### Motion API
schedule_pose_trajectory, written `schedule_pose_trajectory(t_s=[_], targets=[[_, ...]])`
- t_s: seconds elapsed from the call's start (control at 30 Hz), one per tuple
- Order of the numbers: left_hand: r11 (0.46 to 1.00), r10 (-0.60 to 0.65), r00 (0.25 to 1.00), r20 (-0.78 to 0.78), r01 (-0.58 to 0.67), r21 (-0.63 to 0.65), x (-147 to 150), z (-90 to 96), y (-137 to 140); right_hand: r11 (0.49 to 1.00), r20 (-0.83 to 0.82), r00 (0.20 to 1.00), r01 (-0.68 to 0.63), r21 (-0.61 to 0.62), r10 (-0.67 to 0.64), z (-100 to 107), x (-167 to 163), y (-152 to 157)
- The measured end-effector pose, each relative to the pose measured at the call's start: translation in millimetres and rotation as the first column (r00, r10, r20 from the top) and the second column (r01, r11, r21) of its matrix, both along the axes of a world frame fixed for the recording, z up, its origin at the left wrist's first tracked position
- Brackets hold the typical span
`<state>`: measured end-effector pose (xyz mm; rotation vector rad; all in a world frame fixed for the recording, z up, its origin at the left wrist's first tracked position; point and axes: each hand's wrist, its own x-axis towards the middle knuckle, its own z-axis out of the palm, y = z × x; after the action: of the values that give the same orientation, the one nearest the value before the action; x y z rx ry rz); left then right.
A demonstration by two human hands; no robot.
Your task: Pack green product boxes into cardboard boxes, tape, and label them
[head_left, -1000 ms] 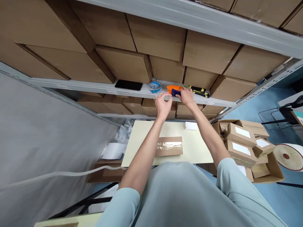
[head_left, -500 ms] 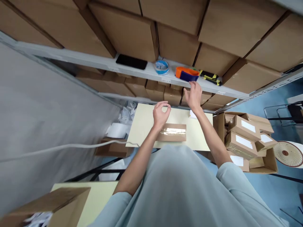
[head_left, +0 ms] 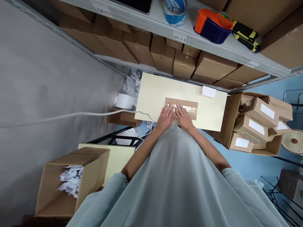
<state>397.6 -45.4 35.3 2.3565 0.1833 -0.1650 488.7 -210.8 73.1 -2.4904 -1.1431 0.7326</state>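
A small cardboard box [head_left: 181, 101] with shiny clear tape along its top lies on the pale yellow table [head_left: 151, 91]. My left hand [head_left: 166, 117] rests flat on the box's left part, fingers stretched out over the tape. Beside it, my right hand [head_left: 183, 118] presses flat on the middle of the box, its fingers also extended. The two hands are close together at the thumbs. A small white box [head_left: 208, 91] sits at the table's back right, apart from both hands.
Overhead, a shelf [head_left: 151, 20] carries a blue tape roll [head_left: 175, 12], an orange and navy tape dispenser [head_left: 213, 25] and black-yellow cutters [head_left: 246, 36]. To the right, a large carton [head_left: 230, 121] holds several labelled boxes. A white cable [head_left: 94, 113] crosses from the left.
My right hand has come down from near the shelf edge onto the cardboard box. The left hand has opened from a curled shape and now lies flat on it. The view has tilted downward.
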Motion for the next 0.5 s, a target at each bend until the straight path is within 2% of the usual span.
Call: schedule_pose_trajectory(t_s=[0.27, 0.37, 0.5], targets=[[0.999, 0.002, 1.0, 0.021, -0.001, -0.037, -3, -5.5, 3, 0.999, 0.007, 0.999, 0.032, -0.021, -0.032, -4, -2, 0], [0.999, 0.019, 1.0, 0.013, -0.018, -0.047, -5, -4.7, 1, 0.981, 0.038, 0.981, 0.19, -0.025, -0.189, -10, -6, -18], [0.996, 0.053, 0.999, 0.005, -0.052, -0.077, -3, -2.6, -3, 0.892, 0.044, 0.892, 0.451, -0.01, -0.45, -18, -7, -50]])
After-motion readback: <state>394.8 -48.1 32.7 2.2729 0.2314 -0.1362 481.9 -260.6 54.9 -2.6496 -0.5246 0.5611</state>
